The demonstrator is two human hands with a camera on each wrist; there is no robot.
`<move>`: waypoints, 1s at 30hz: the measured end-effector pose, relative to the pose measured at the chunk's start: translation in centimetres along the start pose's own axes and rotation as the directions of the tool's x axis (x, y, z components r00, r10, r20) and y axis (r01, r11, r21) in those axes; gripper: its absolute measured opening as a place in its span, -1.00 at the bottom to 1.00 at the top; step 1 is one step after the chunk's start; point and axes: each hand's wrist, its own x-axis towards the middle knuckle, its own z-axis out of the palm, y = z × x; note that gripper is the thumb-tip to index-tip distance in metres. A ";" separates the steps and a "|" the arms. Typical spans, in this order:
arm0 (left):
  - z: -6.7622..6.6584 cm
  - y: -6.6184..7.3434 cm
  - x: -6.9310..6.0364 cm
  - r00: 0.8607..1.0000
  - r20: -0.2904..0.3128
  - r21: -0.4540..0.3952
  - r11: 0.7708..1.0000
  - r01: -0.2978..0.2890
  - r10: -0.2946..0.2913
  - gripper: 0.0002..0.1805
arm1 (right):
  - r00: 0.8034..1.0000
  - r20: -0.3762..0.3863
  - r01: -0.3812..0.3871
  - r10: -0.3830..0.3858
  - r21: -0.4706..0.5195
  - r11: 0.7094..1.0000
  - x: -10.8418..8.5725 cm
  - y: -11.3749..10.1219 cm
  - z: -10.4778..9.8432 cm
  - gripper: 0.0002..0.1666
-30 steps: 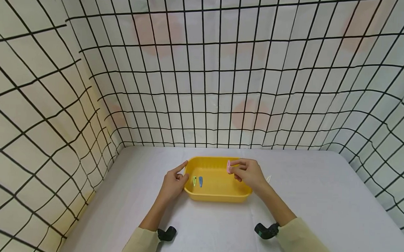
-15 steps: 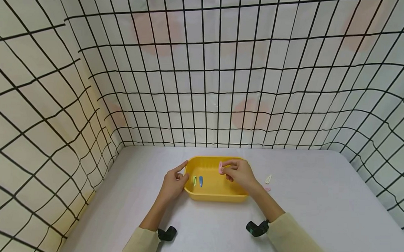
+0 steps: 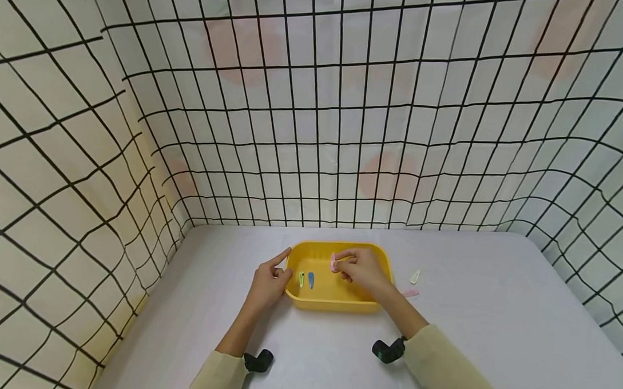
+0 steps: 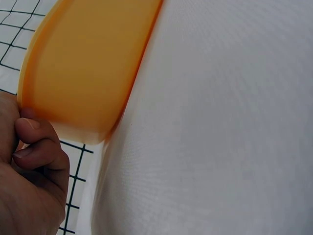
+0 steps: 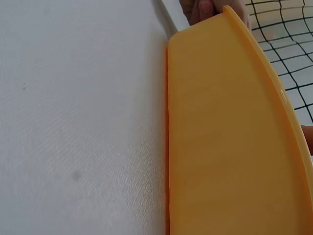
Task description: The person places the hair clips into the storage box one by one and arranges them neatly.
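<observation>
A yellow tray (image 3: 333,305) stands on the white table in the head view. At its left end my left hand (image 3: 267,281) grips the rim, with curled fingers also seen in the left wrist view. My right hand (image 3: 360,269) is over the tray and pinches a pink hair clip (image 3: 333,262) upright between thumb and fingertips. Inside the tray, towards the left, a yellow-green hair clip (image 3: 301,279) and a blue hair clip (image 3: 311,280) lie side by side. The tray's outer wall (image 5: 220,122) hides most of my right hand in the right wrist view.
To the right of the tray a whitish hair clip (image 3: 415,277) and another pink hair clip (image 3: 411,293) lie on the table (image 3: 493,315); my right forearm is close to the pink one. A white wall with a black grid (image 3: 339,132) rises behind and at both sides.
My right hand has moved left over the tray with the pink hair clip, and the clips on the table at right have come into sight. My left hand has stayed on the rim.
</observation>
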 end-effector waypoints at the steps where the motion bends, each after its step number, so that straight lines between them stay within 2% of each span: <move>1: 0.0 0.0 0.0 1.000 0.000 0.001 1.000 -0.003 0.003 -0.41 | 1.000 0.004 -0.002 0.002 -0.004 1.000 0.0 0.0 0.1 -0.72; 13: 0.1 0.0 0.0 1.000 -0.005 0.008 1.000 0.000 0.000 -0.41 | 0.998 0.056 -0.027 0.031 -0.075 0.997 0.8 -0.1 1.4 -0.74; 23: 0.1 0.1 0.0 1.000 0.002 0.009 1.000 0.014 -0.014 -0.41 | 0.993 0.115 -0.007 0.025 -0.158 0.987 1.5 0.0 2.0 -0.86; 30: 0.0 0.1 -0.1 1.000 0.002 0.012 1.000 0.023 -0.023 -0.40 | 0.988 0.157 0.008 0.017 -0.160 0.987 1.5 0.2 2.5 -0.87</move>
